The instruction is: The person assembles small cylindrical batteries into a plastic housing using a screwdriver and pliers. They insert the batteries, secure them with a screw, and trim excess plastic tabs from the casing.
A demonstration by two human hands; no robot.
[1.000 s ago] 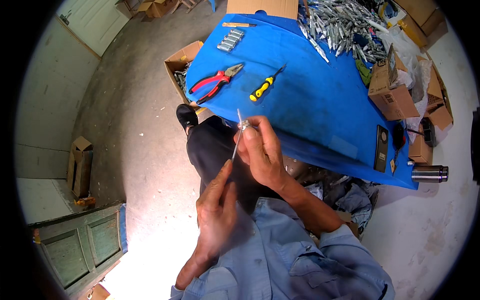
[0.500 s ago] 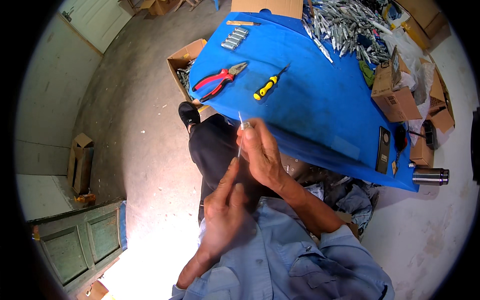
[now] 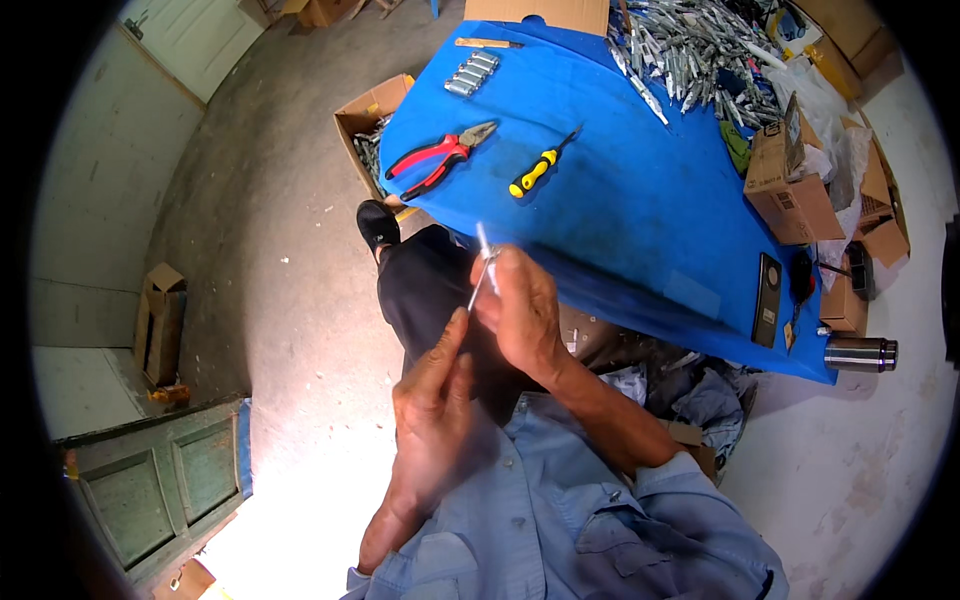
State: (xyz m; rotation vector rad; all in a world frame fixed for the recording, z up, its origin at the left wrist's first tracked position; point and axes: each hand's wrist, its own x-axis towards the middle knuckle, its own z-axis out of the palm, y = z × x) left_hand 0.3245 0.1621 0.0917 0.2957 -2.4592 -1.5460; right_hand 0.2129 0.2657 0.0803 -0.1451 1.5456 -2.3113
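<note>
Above my lap, near the table's front edge, my right hand (image 3: 522, 308) pinches a slim white tube-like piece (image 3: 484, 240) whose tip sticks up past the fingers. A thin, pale metallic rod (image 3: 478, 287) slants down from the right fingertips to my left hand (image 3: 435, 395). The left fingertips close on the rod's lower end. Blur and the fingers hide how the rod and the white piece meet. Beyond my hands, red-and-black pliers (image 3: 445, 158) and a yellow-and-black screwdriver (image 3: 540, 172) lie on the blue-covered table (image 3: 610, 200).
Several silver cylinders (image 3: 471, 74) and a wooden-handled tool (image 3: 487, 43) lie at the far left of the table. A large heap of grey pen-like pieces (image 3: 690, 50) covers the far right. A phone (image 3: 767, 298), cardboard box (image 3: 790, 190) and metal flask (image 3: 860, 354) are at the right.
My left hand has shifted slightly left, and the rod slants more. The right fingers have turned around the white piece, which shows more plainly. Tools on the table stay put.
</note>
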